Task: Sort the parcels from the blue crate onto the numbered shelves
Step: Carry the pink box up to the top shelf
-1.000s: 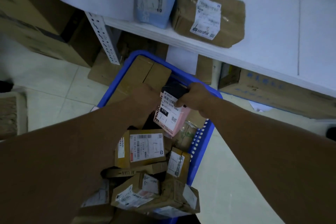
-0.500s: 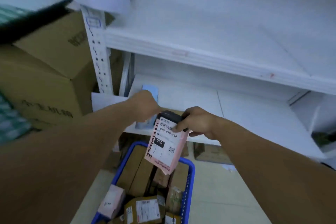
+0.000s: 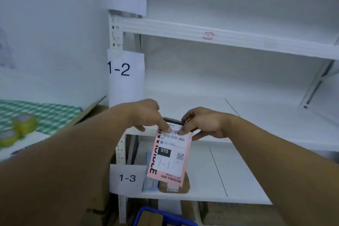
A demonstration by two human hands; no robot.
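The person is now holding the pink parcel (image 3: 169,156) up in the centre of the frame, in front of the shelves. One second ago it was being lifted out of the blue crate (image 3: 146,213), of which only the rim is showing at the bottom edge. The left hand (image 3: 145,115) and the right hand (image 3: 203,124) are both pinching its top edge, with the fingers curled. The parcel is hanging below them with the label facing the camera. The handwritten mark on it seems to read 1-1. The tags 1-2 (image 3: 119,69) and 1-3 (image 3: 127,178) are showing at centre left and lower centre, so I judge that the parcel is going to a higher shelf, whose tag is not showing here.
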